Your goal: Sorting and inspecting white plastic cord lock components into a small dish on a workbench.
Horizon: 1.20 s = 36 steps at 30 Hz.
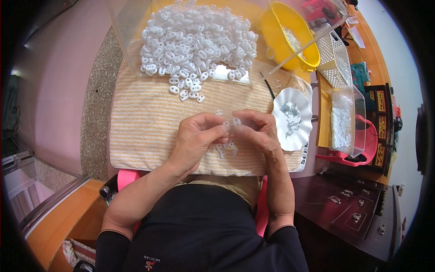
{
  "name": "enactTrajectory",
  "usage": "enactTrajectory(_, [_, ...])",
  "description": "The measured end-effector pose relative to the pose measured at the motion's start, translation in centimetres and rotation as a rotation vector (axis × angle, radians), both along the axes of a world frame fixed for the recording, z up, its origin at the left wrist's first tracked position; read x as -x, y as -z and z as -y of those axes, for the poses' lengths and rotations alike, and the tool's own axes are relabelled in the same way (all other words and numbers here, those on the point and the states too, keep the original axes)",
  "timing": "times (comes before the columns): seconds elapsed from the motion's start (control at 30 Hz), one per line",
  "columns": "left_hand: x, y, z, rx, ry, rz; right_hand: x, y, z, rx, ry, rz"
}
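My left hand (195, 136) pinches a small white two-holed plastic piece (225, 123) between thumb and fingertips. Close beside it, my right hand (258, 132) grips a similar white piece (236, 121), its fingers slightly blurred. Both hands hover over a striped beige towel (140, 127). Several more two-holed pieces (222, 148) lie loosely beneath the fingers, and a single one (218, 112) rests just beyond them. A large heap of the same white pieces (195, 38) spreads across the far part of the table. I cannot tell whether anything smaller sits between the fingertips.
Right of my hands stands a white scalloped dish (281, 136) with small grey parts. A thin black stick (268, 86) lies by it. Beyond are a yellow basin (276, 31) with white bits and a white perforated basket (333, 59). A clear bin (358, 122) stands farther right.
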<state>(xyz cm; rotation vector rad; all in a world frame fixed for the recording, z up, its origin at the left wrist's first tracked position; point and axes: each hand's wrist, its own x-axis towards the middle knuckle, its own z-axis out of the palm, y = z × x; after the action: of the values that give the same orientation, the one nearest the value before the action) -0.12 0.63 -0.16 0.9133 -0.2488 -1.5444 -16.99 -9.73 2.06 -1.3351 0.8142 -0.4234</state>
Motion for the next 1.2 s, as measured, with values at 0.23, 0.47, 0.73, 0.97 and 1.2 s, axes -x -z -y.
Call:
enactTrajectory(0.23, [-0.04, 0.03, -0.03, -0.002, 0.001, 0.003, 0.09, 0.21, 0.12, 0.032, -0.020, 0.029])
enactTrajectory(0.47, [-0.05, -0.23, -0.05, -0.008, 0.002, 0.005, 0.06, 0.20, 0.04, 0.015, -0.018, 0.014])
enactTrajectory(0.73, [0.07, -0.08, -0.01, -0.006, 0.002, 0.015, 0.07, 0.16, -0.01, 0.028, -0.009, 0.000])
enactTrajectory(0.97, [0.05, -0.08, -0.04, -0.012, 0.001, 0.021, -0.02, 0.12, 0.01, 0.027, -0.016, 0.008])
enactTrajectory(1.2, [0.04, -0.19, 0.01, -0.009, 0.032, 0.058, 0.14, 0.36, 0.07, 0.040, -0.023, -0.017])
